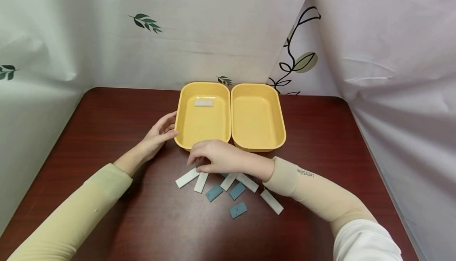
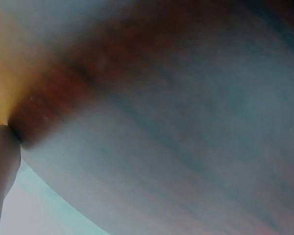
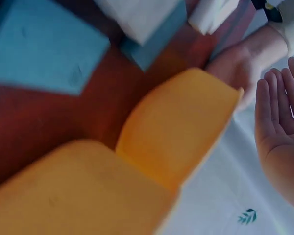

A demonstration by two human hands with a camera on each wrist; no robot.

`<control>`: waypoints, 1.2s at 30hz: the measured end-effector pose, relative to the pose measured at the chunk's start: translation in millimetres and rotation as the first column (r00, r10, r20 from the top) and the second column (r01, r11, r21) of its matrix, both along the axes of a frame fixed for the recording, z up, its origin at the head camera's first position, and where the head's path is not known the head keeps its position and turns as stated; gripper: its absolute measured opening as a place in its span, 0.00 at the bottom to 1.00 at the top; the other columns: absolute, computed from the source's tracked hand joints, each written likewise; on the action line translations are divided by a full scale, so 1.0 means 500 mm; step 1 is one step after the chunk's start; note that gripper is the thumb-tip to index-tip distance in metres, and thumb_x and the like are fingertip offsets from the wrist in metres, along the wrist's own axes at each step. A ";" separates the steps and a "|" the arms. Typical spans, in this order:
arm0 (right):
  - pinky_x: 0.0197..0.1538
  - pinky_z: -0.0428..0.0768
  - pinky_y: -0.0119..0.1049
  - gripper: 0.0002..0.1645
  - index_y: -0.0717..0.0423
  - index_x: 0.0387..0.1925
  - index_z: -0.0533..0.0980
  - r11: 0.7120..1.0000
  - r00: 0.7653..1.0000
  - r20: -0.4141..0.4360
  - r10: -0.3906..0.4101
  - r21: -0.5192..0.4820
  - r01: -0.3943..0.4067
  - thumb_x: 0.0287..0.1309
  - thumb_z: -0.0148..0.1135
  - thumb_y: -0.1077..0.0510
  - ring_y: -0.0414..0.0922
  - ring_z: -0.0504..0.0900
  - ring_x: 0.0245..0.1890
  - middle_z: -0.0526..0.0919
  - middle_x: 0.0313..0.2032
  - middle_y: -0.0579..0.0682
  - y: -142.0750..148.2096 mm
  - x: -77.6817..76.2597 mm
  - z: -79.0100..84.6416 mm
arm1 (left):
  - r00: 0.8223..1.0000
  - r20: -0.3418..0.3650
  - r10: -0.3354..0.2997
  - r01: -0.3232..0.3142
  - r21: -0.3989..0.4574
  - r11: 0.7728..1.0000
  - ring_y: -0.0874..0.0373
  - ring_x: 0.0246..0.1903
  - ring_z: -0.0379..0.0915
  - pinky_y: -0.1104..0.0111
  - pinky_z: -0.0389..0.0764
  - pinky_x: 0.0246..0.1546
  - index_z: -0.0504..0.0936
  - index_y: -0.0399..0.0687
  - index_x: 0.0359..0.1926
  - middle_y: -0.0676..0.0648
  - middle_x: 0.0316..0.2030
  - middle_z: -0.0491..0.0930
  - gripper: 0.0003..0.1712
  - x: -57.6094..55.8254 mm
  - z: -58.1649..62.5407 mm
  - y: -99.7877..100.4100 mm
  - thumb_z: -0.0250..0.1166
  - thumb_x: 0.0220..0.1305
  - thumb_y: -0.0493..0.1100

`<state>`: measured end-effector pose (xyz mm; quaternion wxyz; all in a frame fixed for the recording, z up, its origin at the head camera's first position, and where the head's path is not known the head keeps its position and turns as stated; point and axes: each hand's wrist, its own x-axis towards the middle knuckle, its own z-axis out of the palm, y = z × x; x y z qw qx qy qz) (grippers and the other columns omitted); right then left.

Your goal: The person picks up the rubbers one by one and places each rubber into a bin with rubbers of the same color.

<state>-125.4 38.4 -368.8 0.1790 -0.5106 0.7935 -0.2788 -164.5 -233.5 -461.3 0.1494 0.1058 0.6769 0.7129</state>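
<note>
Two yellow trays stand side by side, the left tray (image 1: 203, 128) and the right tray (image 1: 257, 119). My left hand (image 1: 156, 136) rests against the outer side of the left tray, thumb near its rim. In front of that tray my right hand (image 1: 219, 157) hovers over the loose pieces, holding nothing visible; its fingers look fairly straight in the right wrist view. Just under its thumb lie a white strip (image 1: 187, 178) and another white strip (image 1: 201, 182). One white strip (image 1: 204, 103) lies inside the left tray. The left wrist view is mostly blurred.
More white strips and several blue-grey rectangular pieces (image 1: 238, 210) lie scattered on the dark red table (image 1: 153, 213), some partly under the right wrist. A patterned white cloth (image 1: 199, 35) hangs behind the table and along both sides.
</note>
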 end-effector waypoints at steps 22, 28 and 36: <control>0.66 0.78 0.30 0.15 0.53 0.54 0.85 0.999 0.998 -0.034 0.044 -0.021 -0.045 0.67 0.72 0.60 0.41 0.82 0.59 0.87 0.55 0.47 -0.010 0.024 -0.081 | 1.000 -0.006 -0.013 0.013 -0.015 1.000 0.66 0.65 0.70 0.80 0.76 0.62 0.51 0.42 0.84 0.44 0.76 0.62 0.41 0.002 0.001 -0.001 0.56 0.77 0.31; 0.67 0.76 0.29 0.15 0.53 0.55 0.84 0.998 0.996 -0.052 0.066 0.000 -0.066 0.68 0.71 0.60 0.42 0.81 0.60 0.86 0.56 0.46 -0.020 0.019 -0.109 | 1.000 -0.001 -0.015 0.015 -0.009 1.000 0.66 0.65 0.69 0.80 0.75 0.63 0.50 0.41 0.84 0.40 0.78 0.59 0.42 0.002 -0.003 0.001 0.56 0.76 0.31; 0.71 0.74 0.31 0.18 0.53 0.58 0.83 0.993 0.988 -0.102 0.120 -0.006 -0.121 0.68 0.71 0.61 0.44 0.80 0.63 0.85 0.58 0.47 -0.031 0.007 -0.114 | 1.000 -0.008 -0.011 0.011 -0.006 1.000 0.65 0.66 0.68 0.79 0.74 0.63 0.51 0.41 0.84 0.38 0.79 0.57 0.41 -0.001 -0.003 0.000 0.56 0.76 0.31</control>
